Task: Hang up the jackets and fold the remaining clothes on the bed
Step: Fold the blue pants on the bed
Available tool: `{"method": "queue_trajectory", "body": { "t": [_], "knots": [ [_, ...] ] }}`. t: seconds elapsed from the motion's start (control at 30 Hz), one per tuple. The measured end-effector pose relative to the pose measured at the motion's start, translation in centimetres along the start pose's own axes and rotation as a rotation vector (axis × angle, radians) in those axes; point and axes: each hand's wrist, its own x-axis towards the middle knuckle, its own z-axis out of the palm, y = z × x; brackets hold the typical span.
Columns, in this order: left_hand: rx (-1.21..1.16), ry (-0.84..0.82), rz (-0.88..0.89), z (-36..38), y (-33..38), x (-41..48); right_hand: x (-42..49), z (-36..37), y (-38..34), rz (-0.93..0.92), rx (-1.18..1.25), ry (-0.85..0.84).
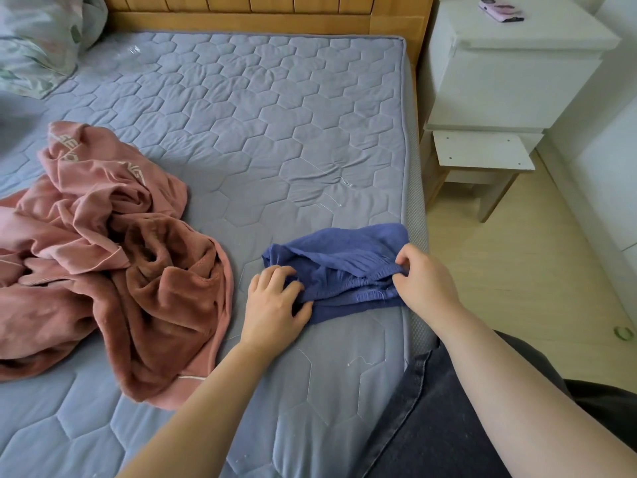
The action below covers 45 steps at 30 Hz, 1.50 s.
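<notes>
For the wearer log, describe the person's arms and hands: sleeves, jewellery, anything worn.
Both forearms are bare up to the frame edge, and no sleeves show. The left hand and right hand wear no gloves, and no ring, watch or bracelet is visible on them. The only clothing in view is dark grey denim with a stitched seam, at the lower right.
</notes>
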Motion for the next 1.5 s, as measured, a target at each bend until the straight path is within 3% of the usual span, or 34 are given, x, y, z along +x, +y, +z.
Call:
{"method": "queue_trajectory", "body": {
  "t": [0.13,0.23,0.33,0.4,0.47,0.53,0.63,0.7,0.8,0.87,0.97,1.03,1.17,1.27,1.5],
  "knots": [
    [-0.087,0.104,0.111,-0.1,2.0,2.1,-0.3,0.1,-0.5,-0.098,0.078,0.057],
    [-0.073,0.086,0.158,0.8,3.2,4.7,-0.5,0.5,-0.9,-0.205,0.086,0.114],
    [-0.037,-0.014,0.246,1.3,3.6,6.9,-0.5,0.7,-0.6,-0.402,0.027,0.108],
    [-0.040,-0.146,0.312,1.5,2.7,6.7,-0.5,1.1,0.2,-0.473,-0.085,0.011],
    [-0.078,-0.331,0.261,1.6,1.4,5.0,-0.7,1.6,0.8,-0.407,-0.117,-0.124],
    [-0.110,-0.382,0.164,1.3,0.6,3.6,-0.6,2.0,0.7,-0.257,0.053,-0.087],
    [-0.174,-0.206,0.007,0.3,1.2,3.9,0.8,1.8,0.4,0.027,0.300,0.236],
    [-0.169,-0.048,-0.022,0.1,2.4,5.0,1.7,2.0,0.6,0.208,0.380,0.232],
    [-0.151,0.041,-0.065,0.9,4.6,6.7,2.5,2.3,1.1,0.376,0.469,0.161],
    [-0.128,-0.045,-0.100,1.4,5.9,8.0,3.0,2.2,1.3,0.404,0.473,0.166],
    [0.001,-0.416,-0.112,2.0,6.7,8.7,3.8,2.2,1.7,0.446,0.542,0.120],
    [0.112,-0.512,-0.061,2.5,5.8,8.2,4.1,2.4,1.7,0.456,0.531,0.082],
    [0.120,-0.593,-0.124,3.4,3.3,5.9,5.1,2.8,2.1,0.365,0.386,0.076],
    [0.135,-0.595,-0.173,3.8,2.1,4.5,5.7,2.9,2.3,0.362,0.338,0.184],
    [0.095,-0.532,-0.330,3.9,3.0,4.4,5.7,2.7,2.0,0.428,0.429,0.186]
  ]
}}
